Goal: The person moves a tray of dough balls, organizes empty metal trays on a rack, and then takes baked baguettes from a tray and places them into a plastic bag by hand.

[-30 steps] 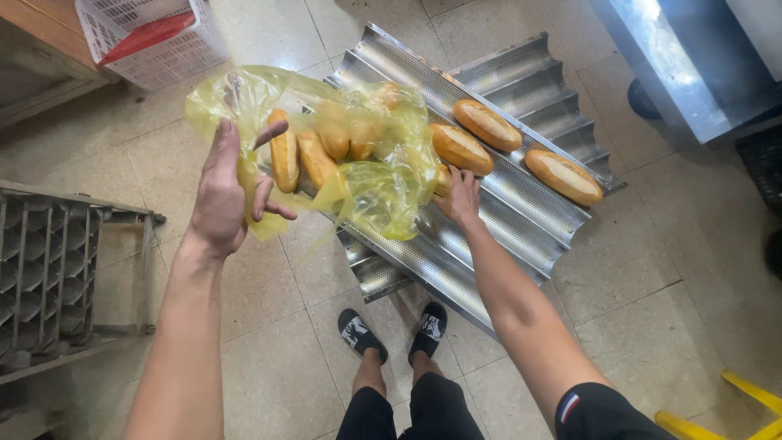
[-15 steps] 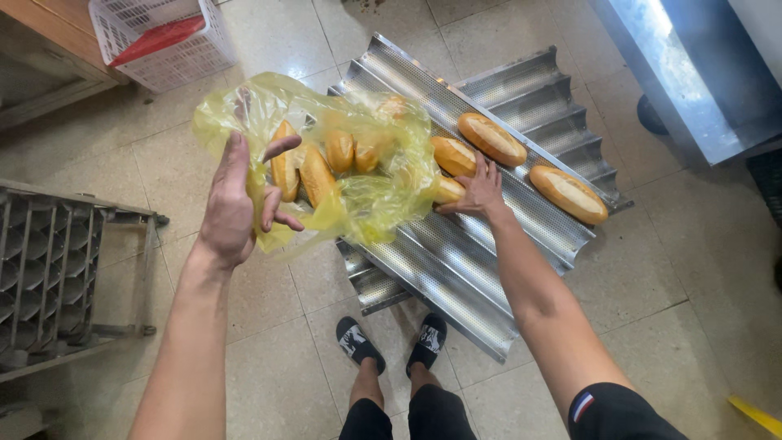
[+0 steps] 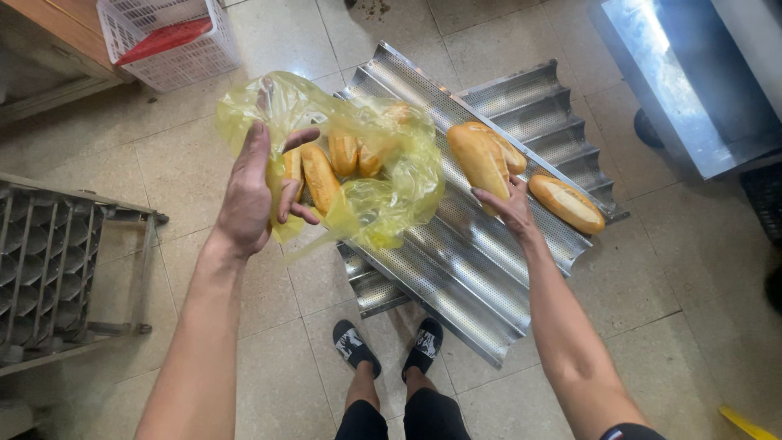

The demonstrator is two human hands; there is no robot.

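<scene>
Bag [image 3: 383, 187] holding rolls [image 3: 319, 175]: left, above the stacked trays [image 3: 456, 261] on the floor [image 3: 163, 155]. One loaf [image 3: 567, 202] lies on the top tray, right. Basket [image 3: 167, 37] behind, rack [image 3: 49, 269] far left.

White plastic basket [image 3: 167, 41], grey rack [image 3: 49, 277], steel counter [image 3: 676, 81], tiled floor [image 3: 269, 358].

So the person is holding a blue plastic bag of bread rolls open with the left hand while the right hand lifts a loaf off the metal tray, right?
Not quite: the plastic bag is yellow, not blue, as the head view shows. The rest stands: the left hand holds it open with bread rolls inside, and the right hand lifts a loaf off the metal tray.
</scene>
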